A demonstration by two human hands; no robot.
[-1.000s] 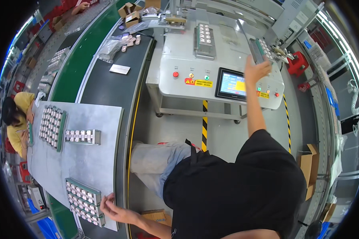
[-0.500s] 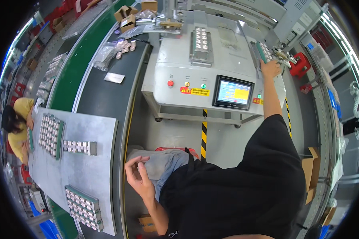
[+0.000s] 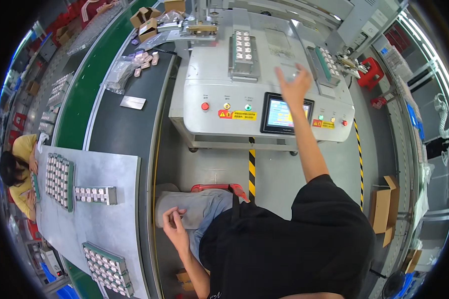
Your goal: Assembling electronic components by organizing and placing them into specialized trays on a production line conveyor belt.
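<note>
Grey worktop at left, carrying a big rack, a single-row rack and a near rack, all filled with small pale pieces. Dark worktop runs up beside a green belt; on it a white card, clear bag and loose pale pieces. Pale metal machine ahead, with screen and red button on its front edge. Grey floor, striped tape, open carton at right, red stool partly hidden by the person's leg. Co-worker in yellow at the far left edge of the grey worktop. Right arm stretched forward over the machine's front edge, forearm crossing the screen's right part; right hand above the machine top, blurred, fingers spread, thumb out to the left. Left arm bent, low; left hand in front of the grey trouser leg, fingers loosely curled, thumb apart from them. Right tray, green-sided with pale pieces in rows, sits on the machine to the right of the right fingers, near but apart; centre tray lies to their left, farther off.
</note>
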